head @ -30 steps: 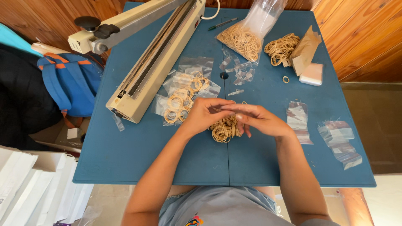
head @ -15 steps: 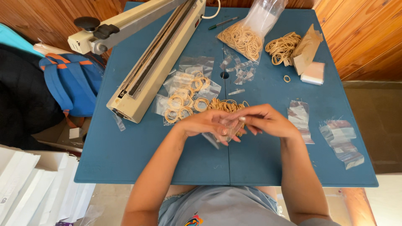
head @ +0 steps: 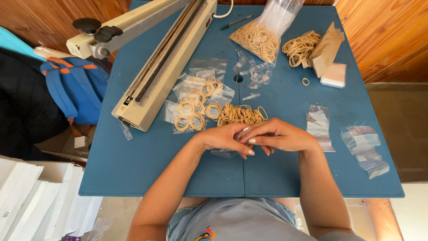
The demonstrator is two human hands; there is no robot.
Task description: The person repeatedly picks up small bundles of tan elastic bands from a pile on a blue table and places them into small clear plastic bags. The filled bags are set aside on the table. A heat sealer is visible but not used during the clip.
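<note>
My left hand (head: 223,137) and my right hand (head: 283,136) meet fingertip to fingertip at the middle of the blue table (head: 147,169). Both pinch a small clear bag (head: 224,153), and only its lower edge shows under my left fingers. A loose pile of tan rubber bands (head: 240,114) lies just beyond my knuckles, apart from both hands. Several small clear bags filled with rubber bands (head: 196,100) are spread to the left of that pile.
A long beige heat sealer (head: 165,58) lies diagonally at the left. A big clear sack of bands (head: 261,38), another band heap (head: 299,47), brown paper and a white block (head: 334,74) sit at the back. Empty bags (head: 363,147) lie at the right. A blue backpack (head: 73,91) stands beside the table.
My hands have lifted off the rubber band pile and drawn back toward me, which leaves the pile uncovered. They now close on a small clear bag.
</note>
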